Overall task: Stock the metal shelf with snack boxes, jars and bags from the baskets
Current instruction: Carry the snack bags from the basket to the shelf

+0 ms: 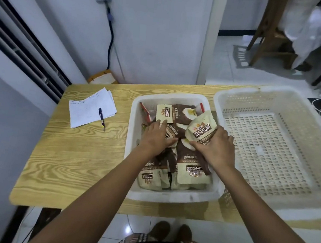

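While reaching into snack-bag bin [130,157]:
left hand [155,138] flat on brown bag [174,133], fingers together; right hand [216,147] gripping cream bag [200,130].

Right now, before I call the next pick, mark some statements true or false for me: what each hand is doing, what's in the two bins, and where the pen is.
1. The right hand grips a beige snack bag above the tub. True.
2. The left hand lifts a bag clear of the tub. False: it rests flat on the bags inside it.
3. The slotted basket holds jars. False: only its bare slotted floor shows.
4. The pen lies on the papers. True.
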